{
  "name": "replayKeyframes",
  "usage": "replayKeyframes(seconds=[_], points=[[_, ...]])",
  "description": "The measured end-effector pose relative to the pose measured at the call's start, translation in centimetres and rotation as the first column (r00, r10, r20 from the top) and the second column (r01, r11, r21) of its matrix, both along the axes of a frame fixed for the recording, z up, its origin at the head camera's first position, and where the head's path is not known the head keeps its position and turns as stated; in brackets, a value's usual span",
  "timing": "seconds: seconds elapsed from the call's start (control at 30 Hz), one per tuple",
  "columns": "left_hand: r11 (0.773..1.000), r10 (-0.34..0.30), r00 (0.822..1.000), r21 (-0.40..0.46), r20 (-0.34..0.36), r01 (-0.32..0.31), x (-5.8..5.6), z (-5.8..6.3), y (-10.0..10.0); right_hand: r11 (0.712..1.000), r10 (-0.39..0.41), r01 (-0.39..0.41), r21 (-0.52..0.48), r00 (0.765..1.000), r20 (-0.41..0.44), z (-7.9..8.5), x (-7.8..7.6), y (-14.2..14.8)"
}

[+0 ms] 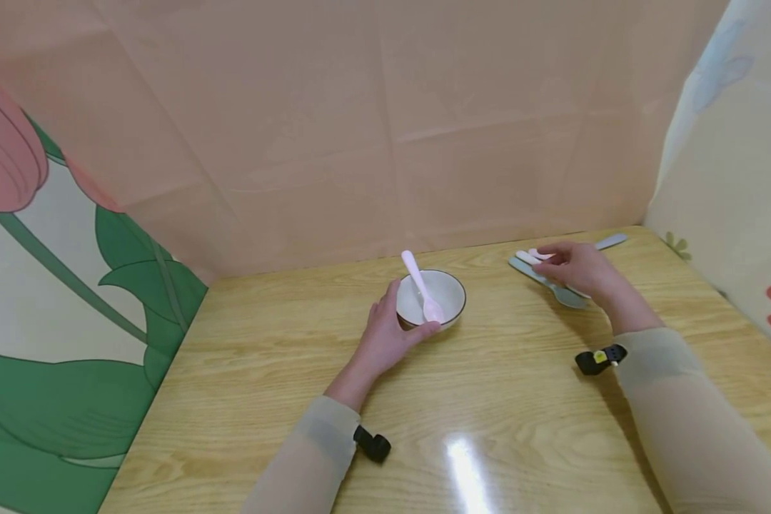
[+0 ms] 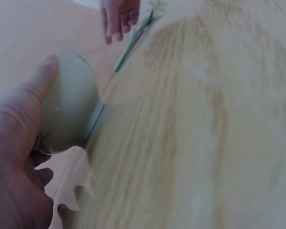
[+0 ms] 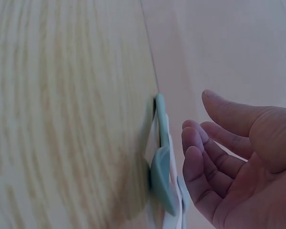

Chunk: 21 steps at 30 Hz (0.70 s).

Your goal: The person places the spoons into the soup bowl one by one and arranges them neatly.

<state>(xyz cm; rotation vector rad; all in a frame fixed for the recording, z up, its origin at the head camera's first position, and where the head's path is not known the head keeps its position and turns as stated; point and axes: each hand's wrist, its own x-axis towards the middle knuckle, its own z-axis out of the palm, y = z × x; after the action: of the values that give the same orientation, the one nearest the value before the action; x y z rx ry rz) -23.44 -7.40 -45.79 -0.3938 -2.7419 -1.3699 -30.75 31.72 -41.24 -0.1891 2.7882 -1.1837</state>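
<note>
A white bowl (image 1: 451,291) with a dark rim stands on the table, a pale pink spoon (image 1: 415,271) leaning in it with its handle over the far rim. My left hand (image 1: 388,332) grips the bowl's left side, thumb along the near rim and fingers round the outside. To the right, my right hand (image 1: 578,268) hovers over a group of spoons, holding nothing, its fingers loosely bent and thumb apart. Among them are a green spoon (image 3: 163,176), a white handle (image 1: 525,256), a pink handle (image 1: 540,253) and a blue-grey handle (image 1: 612,240); my hand partly hides them.
The wooden table (image 1: 283,343) meets a pinkish cloth backdrop (image 1: 295,143) just behind the bowl and spoons. Flower-patterned panels stand along the left and right sides. Light glares off the table's front part.
</note>
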Motion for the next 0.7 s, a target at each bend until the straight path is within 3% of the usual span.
replayKeyframes(seconds=[0.33, 0.7], points=[[1.0, 0.004, 1.0, -0.001, 0.0, -0.004, -0.2, -0.2, 0.0, 0.996, 0.015, -0.015, 0.087, 1.0, -0.007, -0.9, -0.4, 0.7], [1.0, 0.002, 1.0, 0.01, 0.015, -0.002, -0.2, -0.3, 0.0, 0.996, 0.005, -0.004, 0.09, 1.0, -0.018, -1.3, -0.5, 0.7]])
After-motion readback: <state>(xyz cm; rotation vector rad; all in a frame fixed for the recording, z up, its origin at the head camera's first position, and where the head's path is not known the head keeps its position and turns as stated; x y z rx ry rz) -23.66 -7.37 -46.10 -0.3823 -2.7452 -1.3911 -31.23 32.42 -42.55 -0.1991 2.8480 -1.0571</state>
